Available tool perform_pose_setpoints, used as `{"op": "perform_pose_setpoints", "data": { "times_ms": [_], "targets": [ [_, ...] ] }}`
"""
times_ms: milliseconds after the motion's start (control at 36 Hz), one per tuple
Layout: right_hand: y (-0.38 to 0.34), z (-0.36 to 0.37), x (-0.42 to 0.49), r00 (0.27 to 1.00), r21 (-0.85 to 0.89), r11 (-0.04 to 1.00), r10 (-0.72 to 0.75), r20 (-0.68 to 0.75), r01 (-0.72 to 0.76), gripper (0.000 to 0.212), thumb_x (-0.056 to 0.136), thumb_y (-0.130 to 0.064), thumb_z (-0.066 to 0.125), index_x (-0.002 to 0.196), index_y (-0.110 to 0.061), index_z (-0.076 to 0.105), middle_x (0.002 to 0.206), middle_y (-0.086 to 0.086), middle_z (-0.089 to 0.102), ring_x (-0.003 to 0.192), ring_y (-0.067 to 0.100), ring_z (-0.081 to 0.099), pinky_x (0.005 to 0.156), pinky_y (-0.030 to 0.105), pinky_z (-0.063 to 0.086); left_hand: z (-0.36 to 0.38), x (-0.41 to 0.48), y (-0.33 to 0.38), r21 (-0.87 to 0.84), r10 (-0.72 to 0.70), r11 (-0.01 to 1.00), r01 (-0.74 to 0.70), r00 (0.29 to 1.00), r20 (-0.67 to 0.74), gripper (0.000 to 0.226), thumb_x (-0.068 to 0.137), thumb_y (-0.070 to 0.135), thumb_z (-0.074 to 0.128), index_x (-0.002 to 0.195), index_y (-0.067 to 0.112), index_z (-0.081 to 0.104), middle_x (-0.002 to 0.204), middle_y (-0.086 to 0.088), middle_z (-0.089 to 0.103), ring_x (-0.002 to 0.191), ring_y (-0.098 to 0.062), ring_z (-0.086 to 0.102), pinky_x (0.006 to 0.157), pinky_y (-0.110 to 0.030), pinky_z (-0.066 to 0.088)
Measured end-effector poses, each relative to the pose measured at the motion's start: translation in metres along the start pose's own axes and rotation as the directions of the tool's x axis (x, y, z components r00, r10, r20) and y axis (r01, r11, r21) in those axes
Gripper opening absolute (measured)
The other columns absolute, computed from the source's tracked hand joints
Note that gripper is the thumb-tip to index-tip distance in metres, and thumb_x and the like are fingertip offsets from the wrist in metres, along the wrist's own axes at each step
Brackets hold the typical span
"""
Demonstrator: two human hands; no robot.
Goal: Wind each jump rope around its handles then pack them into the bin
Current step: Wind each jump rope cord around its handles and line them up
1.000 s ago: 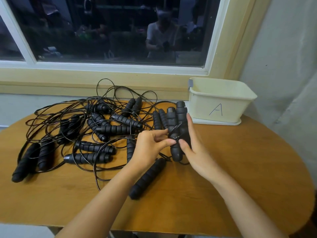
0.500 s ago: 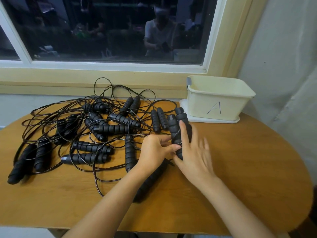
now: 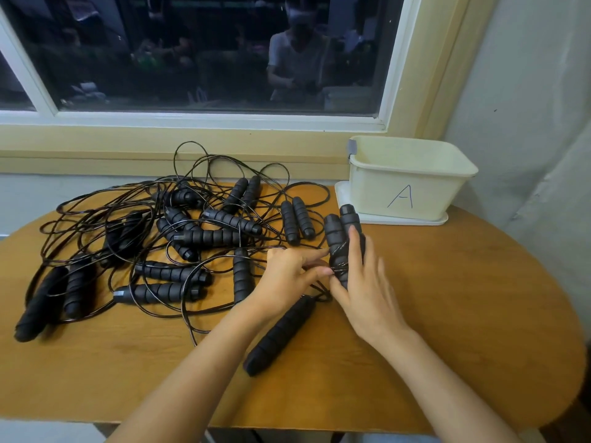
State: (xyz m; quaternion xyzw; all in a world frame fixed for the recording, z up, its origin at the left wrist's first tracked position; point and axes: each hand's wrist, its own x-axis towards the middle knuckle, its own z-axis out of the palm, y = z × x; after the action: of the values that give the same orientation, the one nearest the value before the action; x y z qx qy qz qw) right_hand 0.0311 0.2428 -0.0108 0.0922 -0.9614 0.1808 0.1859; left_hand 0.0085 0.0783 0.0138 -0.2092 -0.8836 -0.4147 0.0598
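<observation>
Lying nearest you on the wooden table [image 3: 479,308] is a loose black handle [image 3: 281,337], running slantwise with its far end pointing up toward your hands. Just beyond it, your left hand [image 3: 284,276] is pinching the thin black cord [image 3: 339,267] between thumb and fingertips, right where it is wrapping around the wound handle pair [image 3: 339,231]. Your right hand [image 3: 371,298] is holding that pair: the forefinger is lying straight along the handles, the thumb is bracing the near end, and the other fingers are too blurred to read. The two ribbed foam handles are sitting side by side, tips pointing away from you toward the bin.

To the left, the tangled pile of jump ropes [image 3: 208,236] is spreading across the far left half of the table, cords looping loosely around many black handles. Another two handles [image 3: 297,219] are lying together between that pile and your hands.

At the far right, the cream bin [image 3: 377,193] is standing on a flat white lid [image 3: 403,219], well apart from the pile. A handwritten letter "A" [image 3: 401,197] is showing on its near wall, and a grey tape scrap [image 3: 352,146] is sticking to its far left corner. Behind everything, the dark window [image 3: 192,59] is reflecting a person.
</observation>
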Motion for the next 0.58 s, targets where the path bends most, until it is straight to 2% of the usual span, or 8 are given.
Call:
{"op": "perform_pose_setpoints", "data": {
  "times_ms": [111, 194, 250, 306, 361, 417, 500, 583],
  "targets": [
    [0.014, -0.004, 0.008, 0.992, 0.029, 0.994, 0.105, 0.069, -0.108, 0.09, 0.098, -0.035, 0.055, 0.157, -0.021, -0.012, 0.162, 0.016, 0.01, 0.138, 0.034, 0.032, 0.103, 0.043, 0.043, -0.012, -0.005, -0.004, 0.136, 0.03, 0.991, -0.011, 0.99, -0.14, 0.051, 0.086, 0.046, 0.064, 0.133, 0.027, 0.06, 0.119, 0.011, 0.069, 0.113, -0.01, 0.061, 0.109, -0.051, 0.037],
    [0.026, -0.005, 0.009, 0.981, 0.006, 0.988, 0.152, 0.118, -0.154, 0.09, 0.099, -0.033, 0.055, 0.157, -0.02, -0.012, 0.162, 0.017, 0.01, 0.14, 0.035, 0.032, 0.106, 0.044, 0.041, -0.027, -0.032, -0.004, 0.327, 0.085, 0.945, -0.006, 0.97, -0.229, 0.042, 0.083, 0.05, 0.06, 0.117, 0.027, 0.068, 0.107, 0.013, 0.066, 0.108, -0.017, 0.06, 0.103, -0.037, 0.028],
    [0.032, -0.006, 0.009, 0.976, -0.009, 0.985, 0.172, 0.135, -0.173, 0.09, 0.099, -0.033, 0.055, 0.157, -0.019, -0.012, 0.162, 0.017, 0.011, 0.139, 0.036, 0.034, 0.106, 0.044, 0.042, -0.026, -0.06, -0.005, 0.423, 0.221, 0.898, -0.121, 0.955, -0.197, 0.029, 0.085, 0.051, 0.058, 0.099, 0.028, 0.069, 0.093, 0.018, 0.061, 0.095, -0.015, 0.061, 0.091, -0.037, 0.036],
    [0.036, -0.006, 0.01, 0.972, -0.021, 0.982, 0.186, 0.145, -0.185, 0.09, 0.099, -0.032, 0.055, 0.157, -0.019, -0.012, 0.162, 0.018, 0.011, 0.14, 0.037, 0.032, 0.107, 0.045, 0.042, -0.016, -0.087, -0.013, 0.52, 0.278, 0.832, -0.192, 0.956, -0.092, 0.035, 0.088, 0.06, 0.048, 0.096, 0.032, 0.067, 0.092, 0.018, 0.063, 0.089, -0.009, 0.059, 0.081, -0.033, 0.046],
    [0.039, -0.006, 0.012, 0.97, -0.04, 0.981, 0.192, 0.149, -0.188, 0.089, 0.099, -0.033, 0.054, 0.157, -0.018, -0.012, 0.161, 0.019, 0.012, 0.139, 0.037, 0.033, 0.106, 0.044, 0.042, -0.008, -0.106, -0.022, 0.562, 0.136, 0.818, -0.121, 0.991, 0.015, 0.053, 0.092, 0.067, 0.03, 0.105, 0.033, 0.068, 0.104, 0.016, 0.068, 0.095, -0.01, 0.063, 0.078, -0.033, 0.053],
    [0.04, -0.006, 0.012, 0.97, -0.057, 0.981, 0.192, 0.148, -0.186, 0.088, 0.1, -0.034, 0.053, 0.157, -0.017, -0.012, 0.16, 0.019, 0.014, 0.135, 0.037, 0.036, 0.101, 0.042, 0.044, -0.002, -0.117, -0.03, 0.562, 0.014, 0.827, -0.032, 0.999, 0.036, 0.066, 0.093, 0.071, 0.016, 0.118, 0.034, 0.065, 0.116, 0.015, 0.066, 0.103, -0.01, 0.063, 0.081, -0.032, 0.053],
    [0.04, -0.005, 0.01, 0.964, -0.077, 0.976, 0.213, 0.157, -0.203, 0.087, 0.1, -0.034, 0.053, 0.157, -0.016, -0.011, 0.159, 0.02, 0.016, 0.132, 0.037, 0.039, 0.097, 0.04, 0.045, 0.001, -0.119, -0.026, 0.567, -0.077, 0.824, 0.004, 0.992, 0.104, 0.063, 0.087, 0.072, 0.034, 0.136, 0.037, 0.05, 0.124, 0.019, 0.061, 0.112, -0.008, 0.059, 0.093, -0.031, 0.044],
    [0.042, -0.006, 0.005, 0.959, -0.085, 0.97, 0.238, 0.156, -0.227, 0.088, 0.099, -0.034, 0.054, 0.157, -0.016, -0.009, 0.158, 0.02, 0.017, 0.131, 0.037, 0.04, 0.097, 0.041, 0.046, 0.003, -0.115, -0.024, 0.541, -0.136, 0.841, 0.02, 0.975, 0.176, 0.062, 0.095, 0.049, 0.052, 0.15, 0.039, 0.027, 0.139, 0.018, 0.049, 0.127, -0.009, 0.045, 0.105, -0.029, 0.032]
  ]
}}
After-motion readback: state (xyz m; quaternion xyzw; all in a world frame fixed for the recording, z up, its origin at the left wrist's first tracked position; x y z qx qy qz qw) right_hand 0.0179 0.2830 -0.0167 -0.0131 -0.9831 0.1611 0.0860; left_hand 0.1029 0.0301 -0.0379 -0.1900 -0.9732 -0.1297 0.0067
